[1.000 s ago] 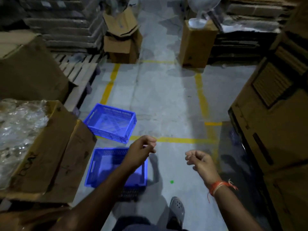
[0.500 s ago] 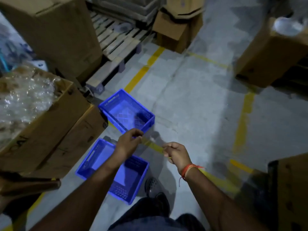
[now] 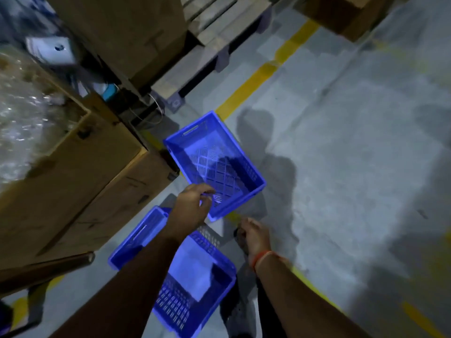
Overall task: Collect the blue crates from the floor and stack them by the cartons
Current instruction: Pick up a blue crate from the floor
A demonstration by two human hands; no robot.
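Nearest, a blue perforated crate (image 3: 195, 272) flat on the grey concrete floor (image 3: 353, 167), open side up, partly crossed by the left forearm. Just right of it, a dark shoe (image 3: 240, 311) on the floor. Right hand (image 3: 255, 236) low beside that crate, fingers curled loosely inward, holding nothing, an orange thread band (image 3: 262, 257) at the wrist. Left hand (image 3: 191, 207) stretched forward, fingers spread a little and bent, over the near corner of a second blue crate (image 3: 214, 164); contact with its rim impossible to tell through the blur. Second crate also on the floor, empty, straddling a yellow floor line (image 3: 263, 76). Close by on the left, open cartons (image 3: 80, 172), one stuffed with clear plastic wrap (image 3: 26, 113). Farther off, a wooden pallet (image 3: 214, 37) carrying a tall carton (image 3: 127, 30).
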